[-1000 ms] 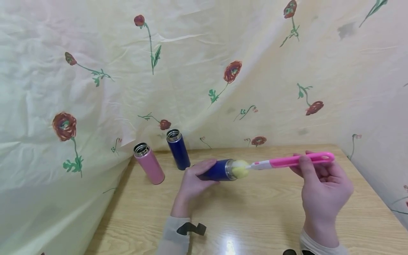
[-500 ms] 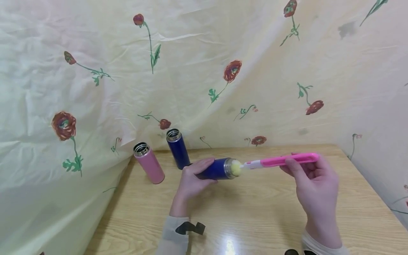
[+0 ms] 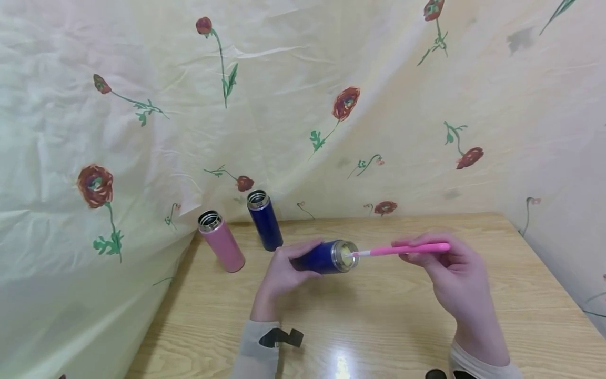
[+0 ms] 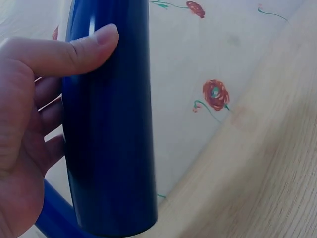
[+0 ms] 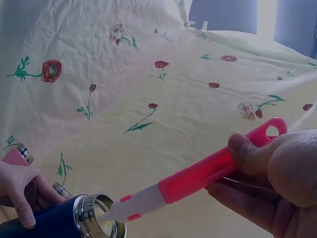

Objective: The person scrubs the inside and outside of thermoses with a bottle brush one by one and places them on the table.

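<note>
My left hand (image 3: pixel 285 268) grips a blue thermos bottle (image 3: pixel 319 258) by its body, holding it tilted on its side above the table with the steel mouth facing right. In the left wrist view the thumb and fingers wrap round the smooth blue bottle (image 4: pixel 111 148). My right hand (image 3: pixel 454 273) pinches the pink handle of a bottle brush (image 3: pixel 407 249) between thumb and fingers. The brush's pale yellow sponge head (image 3: pixel 347 257) sits inside the bottle's mouth, mostly hidden by the rim. The right wrist view shows the white neck of the brush (image 5: pixel 141 203) entering the steel opening.
A pink bottle (image 3: pixel 222 242) and another blue bottle (image 3: pixel 265 221) stand upright and uncapped at the back left of the wooden table (image 3: pixel 379 326). A flower-patterned cloth (image 3: pixel 293 95) hangs behind and beside the table.
My right hand has moved left with the brush, and the sponge head has gone from the bottle's mouth to inside it. The bottle's mouth has turned slightly toward the camera.
</note>
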Action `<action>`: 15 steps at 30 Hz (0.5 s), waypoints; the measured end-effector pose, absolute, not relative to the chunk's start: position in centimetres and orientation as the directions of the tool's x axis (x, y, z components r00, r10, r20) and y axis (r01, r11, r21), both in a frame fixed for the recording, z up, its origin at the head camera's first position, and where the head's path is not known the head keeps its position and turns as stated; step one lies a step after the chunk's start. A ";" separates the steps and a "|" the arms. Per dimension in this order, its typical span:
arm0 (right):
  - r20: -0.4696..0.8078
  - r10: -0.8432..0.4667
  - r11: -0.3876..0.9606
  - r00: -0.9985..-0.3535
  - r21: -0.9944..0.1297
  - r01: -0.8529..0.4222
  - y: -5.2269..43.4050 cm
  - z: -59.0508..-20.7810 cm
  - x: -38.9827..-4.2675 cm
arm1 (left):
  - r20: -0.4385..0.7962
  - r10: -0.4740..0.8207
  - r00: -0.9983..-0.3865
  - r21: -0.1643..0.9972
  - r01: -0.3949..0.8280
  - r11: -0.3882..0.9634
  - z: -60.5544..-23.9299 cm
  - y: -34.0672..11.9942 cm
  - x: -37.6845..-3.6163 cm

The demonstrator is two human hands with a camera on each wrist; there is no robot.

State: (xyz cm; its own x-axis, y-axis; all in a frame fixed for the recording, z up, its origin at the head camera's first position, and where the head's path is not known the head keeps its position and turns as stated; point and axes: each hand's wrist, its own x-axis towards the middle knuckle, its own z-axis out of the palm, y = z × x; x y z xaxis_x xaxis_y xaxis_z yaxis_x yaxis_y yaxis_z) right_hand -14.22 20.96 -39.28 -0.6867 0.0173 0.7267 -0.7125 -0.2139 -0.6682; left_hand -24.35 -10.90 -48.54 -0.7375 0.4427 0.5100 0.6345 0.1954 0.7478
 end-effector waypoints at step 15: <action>0.672 -0.009 0.339 -0.740 -0.694 -0.634 17.3 -40.0 -14.5 | 0.525 0.485 -0.699 0.768 0.635 0.083 -47.9 -9.9 -23.8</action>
State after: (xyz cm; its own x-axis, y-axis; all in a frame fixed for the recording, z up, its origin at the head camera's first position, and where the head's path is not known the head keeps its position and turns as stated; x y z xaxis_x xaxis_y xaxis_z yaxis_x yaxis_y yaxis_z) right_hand -14.54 17.28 -39.97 -0.7404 -0.0089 0.6721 -0.6345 0.3394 -0.6944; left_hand -23.78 -9.86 -47.95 -0.6994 0.4850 0.5249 0.6345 0.0834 0.7684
